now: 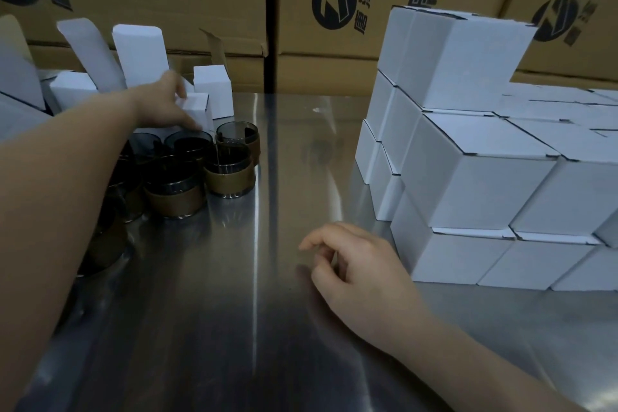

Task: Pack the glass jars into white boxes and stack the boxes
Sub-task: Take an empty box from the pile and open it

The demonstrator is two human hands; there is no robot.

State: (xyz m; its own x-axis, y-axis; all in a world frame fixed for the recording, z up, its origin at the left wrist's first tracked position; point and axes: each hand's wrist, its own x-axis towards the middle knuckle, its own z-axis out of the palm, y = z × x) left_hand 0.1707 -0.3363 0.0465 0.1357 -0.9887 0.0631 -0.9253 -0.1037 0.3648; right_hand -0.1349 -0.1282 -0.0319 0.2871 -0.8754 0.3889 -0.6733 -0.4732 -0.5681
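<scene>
While left hand clamped on white box behind jars, right hand slack near corner of stacked boxes.

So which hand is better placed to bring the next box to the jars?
Left. The left hand has its grip on a small white box right behind the glass jars. The right hand lies loosely curled and empty on the steel table, by the stacked boxes.
</scene>
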